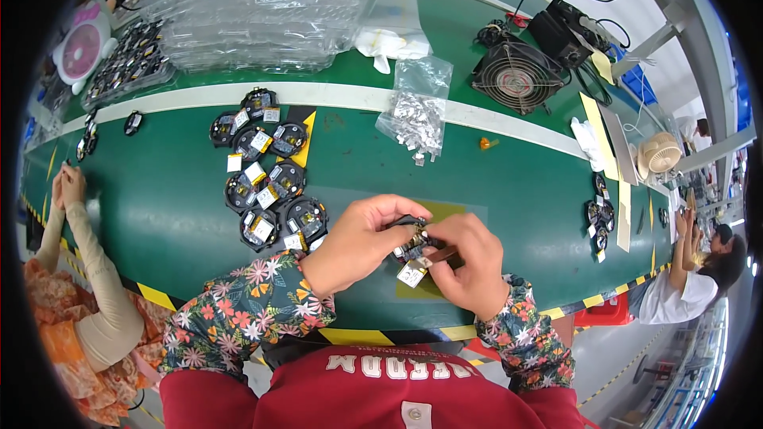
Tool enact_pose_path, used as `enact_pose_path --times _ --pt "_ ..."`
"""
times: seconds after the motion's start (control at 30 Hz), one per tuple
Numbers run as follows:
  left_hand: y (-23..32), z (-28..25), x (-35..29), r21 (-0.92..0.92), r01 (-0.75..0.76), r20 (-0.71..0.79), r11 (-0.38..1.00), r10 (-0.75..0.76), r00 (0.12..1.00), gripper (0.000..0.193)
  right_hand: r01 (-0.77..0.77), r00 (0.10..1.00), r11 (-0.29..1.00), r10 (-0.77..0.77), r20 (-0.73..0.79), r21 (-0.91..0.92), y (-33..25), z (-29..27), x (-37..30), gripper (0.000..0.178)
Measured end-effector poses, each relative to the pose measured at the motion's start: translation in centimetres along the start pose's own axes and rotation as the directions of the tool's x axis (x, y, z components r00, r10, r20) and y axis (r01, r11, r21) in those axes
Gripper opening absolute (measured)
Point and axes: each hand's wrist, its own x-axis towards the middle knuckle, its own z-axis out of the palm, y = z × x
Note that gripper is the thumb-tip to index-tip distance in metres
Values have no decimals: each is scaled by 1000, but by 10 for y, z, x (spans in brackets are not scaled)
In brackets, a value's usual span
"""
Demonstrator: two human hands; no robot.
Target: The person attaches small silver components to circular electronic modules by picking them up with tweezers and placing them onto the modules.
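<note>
My left hand (pixel 362 242) is closed on a round black electronic housing (pixel 407 248) with a bare circuit board inside, gripping its left edge. A small white battery (pixel 411 275) hangs at the housing's near side. My right hand (pixel 470 260) pinches a slim brown tool (pixel 442 254), whose tip reaches the housing beside the battery. The fingers hide part of the board and the exact point of contact. To the left of my hands lies a cluster of similar black housings (pixel 259 228), several with white batteries and yellow tape on them.
Beyond my hands lies a clear bag of small pale parts (pixel 419 115). Clear plastic trays (pixel 254 20) are stacked at the back left; a black metal fan (pixel 518 78) stands back right. More housings (pixel 599 213) lie right. Co-workers' hands (pixel 70 184) are at the table's left.
</note>
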Motion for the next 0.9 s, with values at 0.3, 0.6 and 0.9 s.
enact_pose_path --times 0.3,0.6,0.9 --pt "-4 -3 2 25 -39 -3 999 39 999 24 -391 920 891 384 79 231 -2 5 -4 30" --pt "-6 -2 2 71 -35 -33 997 38 999 20 75 994 984 -60 97 -160 -2 0 0 32" --pt "0 0 0 27 -26 0 999 26 1000 19 122 992 970 -116 38 -211 0 1 -6 32"
